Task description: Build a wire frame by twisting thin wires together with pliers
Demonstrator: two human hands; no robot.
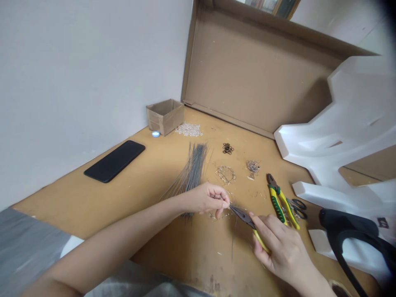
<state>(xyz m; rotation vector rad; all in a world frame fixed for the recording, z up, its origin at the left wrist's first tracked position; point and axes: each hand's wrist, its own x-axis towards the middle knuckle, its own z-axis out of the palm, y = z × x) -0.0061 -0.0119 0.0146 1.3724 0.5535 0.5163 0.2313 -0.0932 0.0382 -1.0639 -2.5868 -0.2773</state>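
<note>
My left hand (212, 200) is closed in a pinch, with what looks like a thin wire between its fingertips; most of it is hidden. In my right hand (280, 245) are long-nose pliers (244, 216) with yellow handles, their tips meeting the left fingertips. A bundle of straight grey wires (194, 167) lies partly behind the left hand and wrist. Beyond the hands rests a loose ring of bent wire pieces (226, 175). To its right is a small heap of shiny wire parts (253, 166), and farther back a cluster of black rings (228, 149).
Green-and-yellow pliers (280, 202) and dark-handled scissors (298, 208) lie right of my hands. White foam (349, 161) and a black curved object (349, 225) crowd the right side. Behind stand a cardboard panel (256, 74) and a small box (167, 117). A black phone (115, 161) lies left.
</note>
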